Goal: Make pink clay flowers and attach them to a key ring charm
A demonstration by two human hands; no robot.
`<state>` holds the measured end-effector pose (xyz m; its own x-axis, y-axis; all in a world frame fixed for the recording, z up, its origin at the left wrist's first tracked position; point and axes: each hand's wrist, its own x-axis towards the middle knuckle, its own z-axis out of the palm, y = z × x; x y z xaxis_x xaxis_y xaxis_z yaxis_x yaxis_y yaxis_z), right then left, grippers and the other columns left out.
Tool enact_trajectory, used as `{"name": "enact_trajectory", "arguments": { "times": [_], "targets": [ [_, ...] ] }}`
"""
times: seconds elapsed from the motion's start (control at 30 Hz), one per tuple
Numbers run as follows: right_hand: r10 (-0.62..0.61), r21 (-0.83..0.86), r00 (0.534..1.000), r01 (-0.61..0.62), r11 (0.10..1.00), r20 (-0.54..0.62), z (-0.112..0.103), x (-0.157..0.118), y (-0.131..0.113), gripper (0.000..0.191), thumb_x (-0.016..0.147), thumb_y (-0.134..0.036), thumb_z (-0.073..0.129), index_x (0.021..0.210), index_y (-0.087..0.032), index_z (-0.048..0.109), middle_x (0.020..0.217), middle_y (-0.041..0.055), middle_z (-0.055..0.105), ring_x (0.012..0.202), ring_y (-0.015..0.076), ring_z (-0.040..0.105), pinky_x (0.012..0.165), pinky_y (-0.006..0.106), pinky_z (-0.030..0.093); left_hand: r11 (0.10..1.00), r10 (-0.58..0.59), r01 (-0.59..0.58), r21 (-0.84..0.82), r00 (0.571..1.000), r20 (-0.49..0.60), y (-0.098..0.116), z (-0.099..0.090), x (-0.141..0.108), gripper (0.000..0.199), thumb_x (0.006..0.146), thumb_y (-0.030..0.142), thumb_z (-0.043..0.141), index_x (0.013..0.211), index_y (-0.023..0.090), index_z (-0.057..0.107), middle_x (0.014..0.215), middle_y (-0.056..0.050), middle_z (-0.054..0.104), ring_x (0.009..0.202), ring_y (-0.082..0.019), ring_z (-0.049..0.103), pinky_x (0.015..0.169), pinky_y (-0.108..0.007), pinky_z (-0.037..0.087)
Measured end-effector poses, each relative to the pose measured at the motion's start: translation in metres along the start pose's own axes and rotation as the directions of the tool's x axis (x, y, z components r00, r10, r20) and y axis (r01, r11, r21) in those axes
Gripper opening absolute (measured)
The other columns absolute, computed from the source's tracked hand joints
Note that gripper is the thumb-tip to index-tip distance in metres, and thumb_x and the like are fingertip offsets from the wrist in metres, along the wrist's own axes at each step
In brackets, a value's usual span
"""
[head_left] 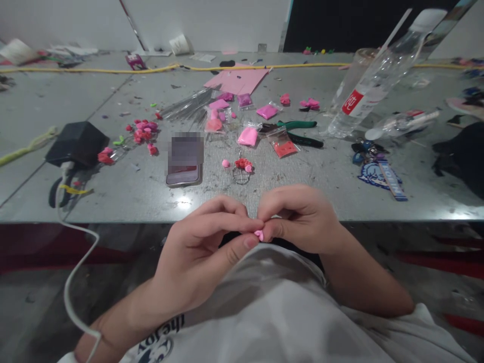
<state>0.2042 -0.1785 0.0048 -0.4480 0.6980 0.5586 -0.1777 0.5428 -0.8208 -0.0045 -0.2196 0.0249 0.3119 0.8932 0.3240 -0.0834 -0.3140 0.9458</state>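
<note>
A long grey table (124, 201) with a slightly glossy, worn-looking top stretches across the whole width of the view, its straight front edge running level from side to side. A thin dark seam slants across the left part of the tabletop. Behind the table stands a pale grey wall (227, 25), crossed on the left by a sloping dark strip (131, 22). Towards the right, a large black panel (340, 25) interrupts it, with a narrow light-blue edge on its left side. Below the table, the grey floor (30, 322) lies in shadow, with dull red bars (442, 262) showing at both sides. White light glints in two bright spots near the table's front edge.
</note>
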Motion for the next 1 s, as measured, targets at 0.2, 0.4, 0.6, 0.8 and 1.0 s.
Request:
{"name": "enact_trajectory", "arguments": {
  "times": [0.2,0.4,0.6,0.8,1.0],
  "targets": [
    [-0.032,-0.051,0.999,0.031,0.998,-0.008,0.0,-0.001,-0.002,0.021,0.093,-0.034,0.086,0.083,-0.018,0.078,0.068,-0.0024,0.073,0.058,0.0073,0.061,0.056,0.02,0.045,1.0,-0.005,0.004,-0.028,1.0,-0.01,0.001,-0.001,0.0,0.017,0.091,0.014,0.082,0.099,0.027,0.088,0.093,-0.006,0.072,0.086,-0.016,0.069,0.074,-0.028,0.063],
    [-0.031,-0.083,1.0,0.03,0.996,-0.003,0.0,-0.003,-0.006,0.017,0.093,-0.03,0.087,0.084,-0.018,0.078,0.07,-0.0031,0.073,0.06,0.0072,0.061,0.058,0.021,0.046,0.998,0.013,-0.014,0.058,1.0,0.021,0.006,-0.003,-0.002,0.021,0.092,0.017,0.082,0.108,0.029,0.089,0.097,-0.008,0.073,0.091,-0.019,0.07,0.074,-0.031,0.063],
    [-0.026,-0.099,1.0,0.024,0.995,-0.013,0.001,-0.003,-0.009,0.015,0.093,-0.026,0.087,0.084,-0.018,0.078,0.071,-0.0026,0.075,0.06,0.0071,0.063,0.056,0.019,0.045,0.998,0.048,-0.048,0.048,0.999,0.008,0.003,-0.002,-0.002,0.024,0.086,0.013,0.086,0.105,0.028,0.088,0.097,-0.007,0.072,0.089,-0.018,0.069,0.074,-0.029,0.063],
    [-0.033,-0.131,0.999,0.032,0.991,-0.006,0.0,-0.004,-0.009,0.016,0.097,-0.03,0.083,0.085,-0.02,0.078,0.072,-0.0017,0.076,0.062,0.0086,0.065,0.057,0.021,0.045,0.999,0.041,-0.041,0.008,0.999,0.017,0.001,-0.002,-0.003,0.022,0.084,0.012,0.087,0.101,0.027,0.087,0.096,-0.007,0.072,0.09,-0.018,0.07,0.076,-0.03,0.064],
    [-0.019,-0.151,0.999,0.024,0.988,0.034,0.0,-0.003,-0.013,0.02,0.098,-0.034,0.081,0.084,-0.02,0.078,0.071,-0.0022,0.074,0.06,0.0087,0.061,0.056,0.023,0.045,1.0,0.026,-0.026,0.002,0.999,0.033,0.001,-0.005,-0.002,0.022,0.085,0.014,0.087,0.103,0.027,0.088,0.096,-0.008,0.072,0.089,-0.019,0.07,0.071,-0.028,0.063]
  ]
}}
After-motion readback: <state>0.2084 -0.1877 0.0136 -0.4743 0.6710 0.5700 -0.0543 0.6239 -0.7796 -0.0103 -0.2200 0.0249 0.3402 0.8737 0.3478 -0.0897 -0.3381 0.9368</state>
